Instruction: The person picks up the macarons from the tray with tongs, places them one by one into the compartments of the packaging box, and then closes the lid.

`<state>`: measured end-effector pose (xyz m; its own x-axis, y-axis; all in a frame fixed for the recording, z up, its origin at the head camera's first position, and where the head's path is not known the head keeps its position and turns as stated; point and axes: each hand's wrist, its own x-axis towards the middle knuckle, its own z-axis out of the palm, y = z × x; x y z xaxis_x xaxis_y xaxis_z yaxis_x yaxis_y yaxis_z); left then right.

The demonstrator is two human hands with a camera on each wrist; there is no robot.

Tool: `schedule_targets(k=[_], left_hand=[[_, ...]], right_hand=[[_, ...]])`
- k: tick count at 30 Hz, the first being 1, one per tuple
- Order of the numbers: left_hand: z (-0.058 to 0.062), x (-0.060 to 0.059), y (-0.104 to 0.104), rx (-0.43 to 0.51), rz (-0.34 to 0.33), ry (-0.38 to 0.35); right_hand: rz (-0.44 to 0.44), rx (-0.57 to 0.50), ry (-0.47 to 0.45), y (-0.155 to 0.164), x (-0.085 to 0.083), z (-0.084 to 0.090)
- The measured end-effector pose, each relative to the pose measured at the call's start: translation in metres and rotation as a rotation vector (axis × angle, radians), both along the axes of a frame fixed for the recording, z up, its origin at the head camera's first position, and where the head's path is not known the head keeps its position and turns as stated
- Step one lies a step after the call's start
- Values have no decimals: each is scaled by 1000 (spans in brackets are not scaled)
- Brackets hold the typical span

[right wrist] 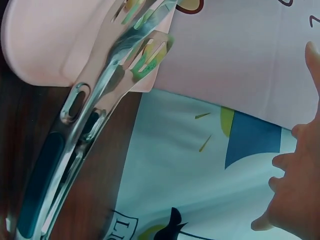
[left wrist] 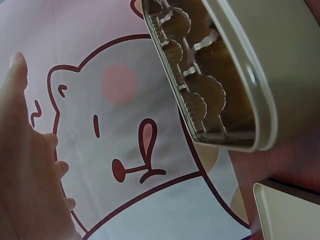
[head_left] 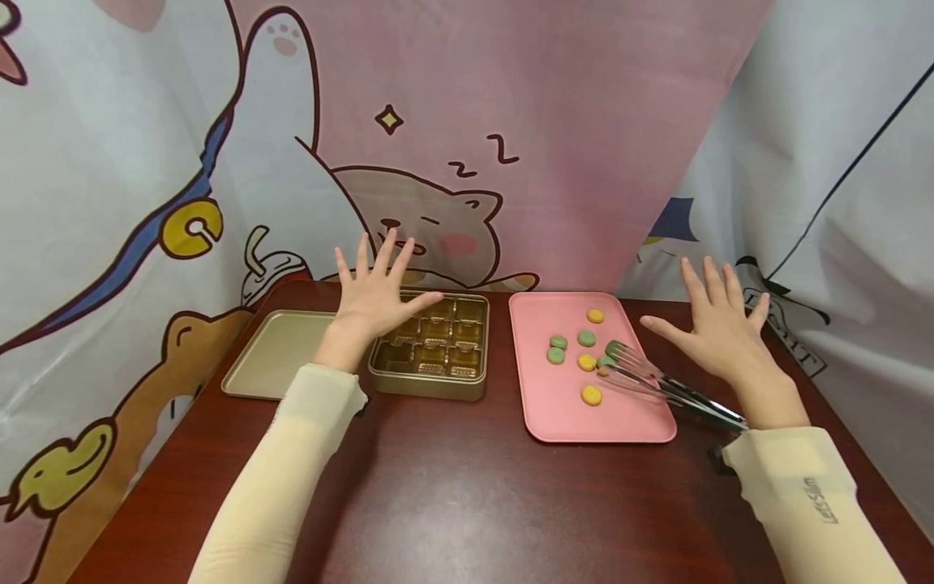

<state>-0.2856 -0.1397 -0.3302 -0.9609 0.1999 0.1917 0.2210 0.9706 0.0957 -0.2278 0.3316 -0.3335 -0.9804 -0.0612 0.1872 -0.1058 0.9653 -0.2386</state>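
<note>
My left hand (head_left: 372, 296) is raised with fingers spread, holding nothing, above the left edge of a gold tin (head_left: 430, 388). A clear divided insert (head_left: 432, 353) with several compartments lines that tin. To the right, my right hand (head_left: 722, 337) is also raised and spread, beside a pink tray (head_left: 543, 414). Metal tongs (head_left: 679, 393) with dark handles lie across the tray's right edge, their slotted heads among several small yellow and green round sweets that look like macarons (head_left: 592, 395). In the right wrist view the tongs (right wrist: 75, 145) are apart from the hand (right wrist: 300, 185).
A flat gold lid (head_left: 270, 357) lies left of the tin, partly behind the left hand. All of it stands on a dark red-brown table (head_left: 452, 487). A curtain with cartoon animals (head_left: 438, 219) hangs right behind the table and along both sides.
</note>
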Motion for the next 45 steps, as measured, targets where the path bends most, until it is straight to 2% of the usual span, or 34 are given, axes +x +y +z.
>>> schedule_targets(k=[7, 15, 25, 30, 36, 45], left_hand=[[0, 6, -7, 19, -1, -5], [-6, 12, -16, 57, -4, 2], [-14, 17, -24, 117, -3, -19], [-18, 20, -28, 152, -8, -39], [-25, 23, -32, 178, -12, -48], [-36, 24, -37, 214, -8, -75]], right_hand=[[-12, -32, 2, 8, 5, -7], [-18, -98, 3, 13, 12, -17], [-5, -161, -3, 24, 18, -38], [-11, -198, -42, 30, 20, -48], [-28, -211, -90, 36, 23, -58], [0, -199, -100, 42, 25, -74]])
